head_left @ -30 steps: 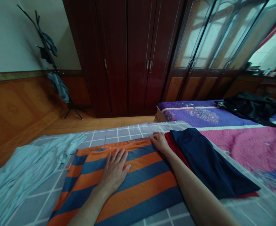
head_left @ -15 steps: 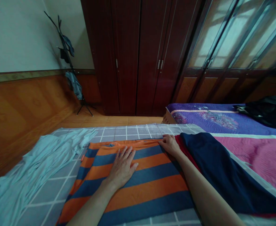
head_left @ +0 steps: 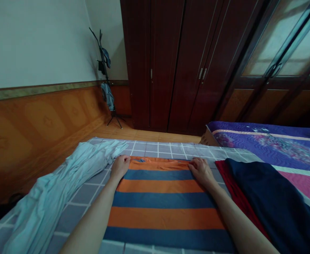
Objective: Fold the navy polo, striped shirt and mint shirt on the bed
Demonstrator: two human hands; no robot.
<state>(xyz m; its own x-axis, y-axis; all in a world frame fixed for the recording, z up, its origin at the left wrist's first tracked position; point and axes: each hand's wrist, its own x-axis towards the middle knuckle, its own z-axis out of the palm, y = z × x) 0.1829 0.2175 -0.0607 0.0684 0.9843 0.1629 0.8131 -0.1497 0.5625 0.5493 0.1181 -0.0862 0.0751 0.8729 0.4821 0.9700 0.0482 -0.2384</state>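
An orange and blue-grey striped shirt (head_left: 165,201) lies flat in front of me, with its far edge running between my two hands. My left hand (head_left: 120,166) is closed at the shirt's far left corner, fingertips curled over the edge. At the far right corner, my right hand (head_left: 200,171) grips the edge with bent fingers. Beneath the shirt is a grey bed sheet with white grid lines (head_left: 141,147). To the right lies a dark blue garment (head_left: 271,197), with a red garment (head_left: 239,195) showing along its left side.
A crumpled pale blue-green cloth (head_left: 62,187) stretches along the left of the bed. Another bed with a purple and pink cover (head_left: 250,135) stands at the right. Behind are a dark red wardrobe (head_left: 168,70) and a black coat stand (head_left: 104,70) holding a few items.
My left hand, which lay flat and spread on the shirt, has gone to its far left corner and closed there. The shirt's left side strip no longer shows. My view has turned left.
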